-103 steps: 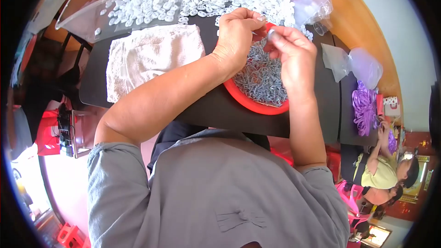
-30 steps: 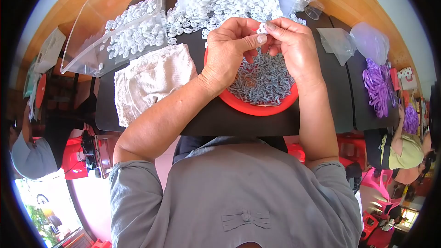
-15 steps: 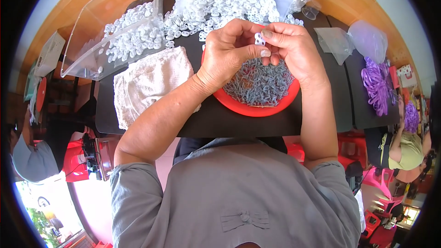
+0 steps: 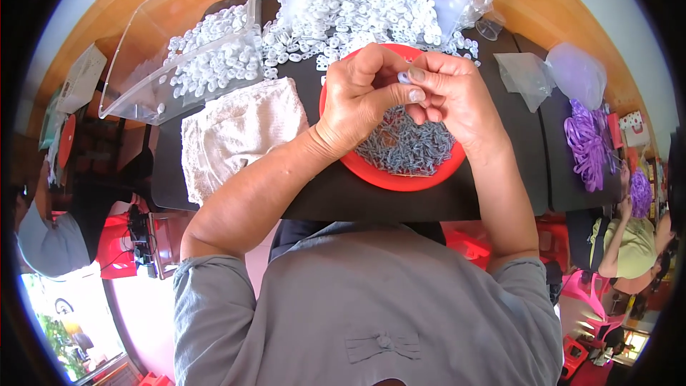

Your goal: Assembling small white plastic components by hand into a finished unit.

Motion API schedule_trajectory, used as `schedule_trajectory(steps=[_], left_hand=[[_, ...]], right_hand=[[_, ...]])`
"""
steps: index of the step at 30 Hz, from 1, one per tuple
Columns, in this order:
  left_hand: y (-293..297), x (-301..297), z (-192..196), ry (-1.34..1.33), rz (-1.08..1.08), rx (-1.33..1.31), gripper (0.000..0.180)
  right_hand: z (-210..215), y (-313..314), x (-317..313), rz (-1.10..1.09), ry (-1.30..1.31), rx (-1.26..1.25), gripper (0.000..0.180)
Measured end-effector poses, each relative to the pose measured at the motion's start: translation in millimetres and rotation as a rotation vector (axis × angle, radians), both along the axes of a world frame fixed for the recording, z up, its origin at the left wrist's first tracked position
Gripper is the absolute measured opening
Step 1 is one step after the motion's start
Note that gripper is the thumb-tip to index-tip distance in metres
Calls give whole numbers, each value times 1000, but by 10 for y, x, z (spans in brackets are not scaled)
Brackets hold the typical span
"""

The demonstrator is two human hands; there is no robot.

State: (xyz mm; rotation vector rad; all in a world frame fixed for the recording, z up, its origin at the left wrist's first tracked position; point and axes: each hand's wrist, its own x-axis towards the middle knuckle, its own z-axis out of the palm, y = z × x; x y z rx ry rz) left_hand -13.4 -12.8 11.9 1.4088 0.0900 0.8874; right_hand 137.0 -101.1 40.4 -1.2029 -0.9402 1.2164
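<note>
Above a red basin (image 4: 404, 184), my left hand (image 4: 361, 96) and my right hand (image 4: 457, 93) meet with fingertips pinched together. Between them they grip a small white plastic piece with holes (image 4: 404, 78), mostly covered by the thumbs and fingers. Many small grey-blue screw-like pieces (image 4: 407, 146) fill the basin below. Past my hands lies a heap of similar white plastic pieces (image 4: 364, 11), spilling out of a clear box.
At the left, a tilted clear plastic bin (image 4: 136, 104) holds more white pieces, with a folded cream cloth (image 4: 239, 132) in front. Clear bags (image 4: 525, 78) and purple ribbon (image 4: 587, 146) lie at the right. Another person (image 4: 632, 246) sits beyond the table's right side.
My hands stay pinched together over the basin. The white piece has turned and shows less between the fingers. The whole view has shifted slightly.
</note>
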Motion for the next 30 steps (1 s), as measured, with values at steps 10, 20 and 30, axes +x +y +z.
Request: schedule_trajectory(steps=[10, 20, 30], left_hand=[[51, 47, -89, 78, 167, 327, 32], [63, 26, -100, 104, 318, 553, 36], [88, 38, -123, 66, 297, 611, 36]], right_hand=[[-76, -29, -45, -114, 114, 65, 17], [-137, -41, -103, -172, 42, 59, 20], [-156, -49, -119, -154, 79, 60, 20]])
